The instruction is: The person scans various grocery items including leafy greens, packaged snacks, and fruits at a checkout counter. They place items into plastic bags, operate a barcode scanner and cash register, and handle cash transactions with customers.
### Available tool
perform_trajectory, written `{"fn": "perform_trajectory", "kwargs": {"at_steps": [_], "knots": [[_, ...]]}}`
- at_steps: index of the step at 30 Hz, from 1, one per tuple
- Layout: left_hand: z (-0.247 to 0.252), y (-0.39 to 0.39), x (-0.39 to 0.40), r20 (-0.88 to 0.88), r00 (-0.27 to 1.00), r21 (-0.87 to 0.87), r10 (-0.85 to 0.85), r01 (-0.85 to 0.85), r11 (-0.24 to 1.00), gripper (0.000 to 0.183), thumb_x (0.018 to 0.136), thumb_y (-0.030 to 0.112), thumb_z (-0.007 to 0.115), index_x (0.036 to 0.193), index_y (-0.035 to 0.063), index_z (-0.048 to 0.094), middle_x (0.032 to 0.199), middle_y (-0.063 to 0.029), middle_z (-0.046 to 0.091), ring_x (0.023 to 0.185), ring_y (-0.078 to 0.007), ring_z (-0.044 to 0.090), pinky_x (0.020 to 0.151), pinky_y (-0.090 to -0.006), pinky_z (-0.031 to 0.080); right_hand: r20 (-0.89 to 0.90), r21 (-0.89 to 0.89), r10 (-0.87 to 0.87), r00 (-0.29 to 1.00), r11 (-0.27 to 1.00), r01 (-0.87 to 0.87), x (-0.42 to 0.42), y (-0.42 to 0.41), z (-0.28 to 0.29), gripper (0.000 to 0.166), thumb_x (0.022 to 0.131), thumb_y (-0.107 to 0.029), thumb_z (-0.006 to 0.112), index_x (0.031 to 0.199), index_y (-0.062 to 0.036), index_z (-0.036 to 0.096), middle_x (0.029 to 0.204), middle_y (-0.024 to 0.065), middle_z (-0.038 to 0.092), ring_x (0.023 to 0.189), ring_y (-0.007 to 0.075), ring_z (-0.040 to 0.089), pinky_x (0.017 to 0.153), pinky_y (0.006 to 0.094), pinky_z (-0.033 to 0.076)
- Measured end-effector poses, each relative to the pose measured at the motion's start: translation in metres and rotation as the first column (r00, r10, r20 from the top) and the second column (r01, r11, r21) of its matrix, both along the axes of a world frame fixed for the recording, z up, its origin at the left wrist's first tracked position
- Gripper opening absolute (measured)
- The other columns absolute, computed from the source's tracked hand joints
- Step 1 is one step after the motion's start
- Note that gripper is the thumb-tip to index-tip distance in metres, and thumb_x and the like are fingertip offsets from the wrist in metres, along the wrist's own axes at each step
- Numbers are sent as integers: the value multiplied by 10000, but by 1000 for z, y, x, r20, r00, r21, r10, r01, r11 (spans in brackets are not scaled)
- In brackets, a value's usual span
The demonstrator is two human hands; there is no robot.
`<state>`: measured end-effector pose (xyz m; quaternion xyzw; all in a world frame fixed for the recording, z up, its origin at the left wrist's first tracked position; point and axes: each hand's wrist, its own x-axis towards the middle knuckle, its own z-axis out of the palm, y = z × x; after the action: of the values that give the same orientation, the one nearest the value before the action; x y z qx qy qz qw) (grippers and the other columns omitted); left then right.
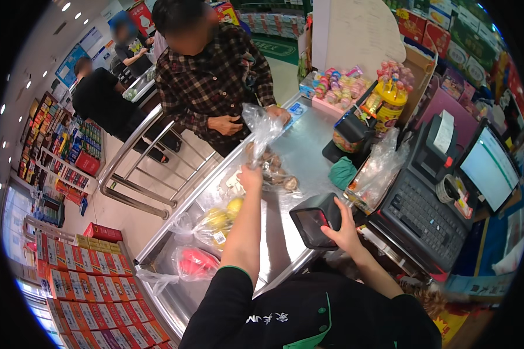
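Observation:
My left hand (249,176) grips the gathered neck of a clear plastic bag (262,131) over the metal checkout counter (284,244). Brown round items, seemingly mushrooms, (273,168) lie in the bag, beyond my hand. My right hand (343,227) is on the side of a black box-shaped scanner (312,222), fingers and thumb spread around its edge. Left of my left forearm lies a bag of yellow fruit (216,218) with a barcode label. Nearer the counter's left end is a clear bag with a red item (195,261).
A customer in a plaid shirt (218,83) stands across the counter, one hand by the bag. A keyboard (423,218), monitor (491,163), green cloth (344,172) and candy displays (338,89) are at right. A metal railing (131,144) stands beyond the counter's left side.

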<state>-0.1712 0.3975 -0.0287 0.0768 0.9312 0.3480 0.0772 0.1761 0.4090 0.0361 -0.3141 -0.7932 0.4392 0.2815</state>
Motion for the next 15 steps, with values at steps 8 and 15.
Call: {"fn": "perform_trajectory", "kwargs": {"at_steps": [8, 15], "knots": [[26, -50, -7, 465, 785, 882, -408, -374, 286, 196, 766, -6, 417, 919, 81, 503, 1008, -81, 583, 841, -188, 549, 732, -314, 442, -28, -37, -13, 1000, 999, 12, 5, -6, 2, 820, 673, -197, 742, 1363, -77, 318, 1289, 170, 385, 1214, 345, 370, 1000, 438, 317], [24, -67, -20, 214, 792, 949, -571, -30, 314, 144, 762, -54, 459, 774, 81, 507, 749, 10, 541, 670, -86, 478, 603, -220, 376, 8, -68, -40, 999, 997, 40, -4, -7, 5, 803, 669, -155, 740, 1363, -86, 341, 1294, 159, 394, 1221, 320, 387, 1017, 402, 314]]}}
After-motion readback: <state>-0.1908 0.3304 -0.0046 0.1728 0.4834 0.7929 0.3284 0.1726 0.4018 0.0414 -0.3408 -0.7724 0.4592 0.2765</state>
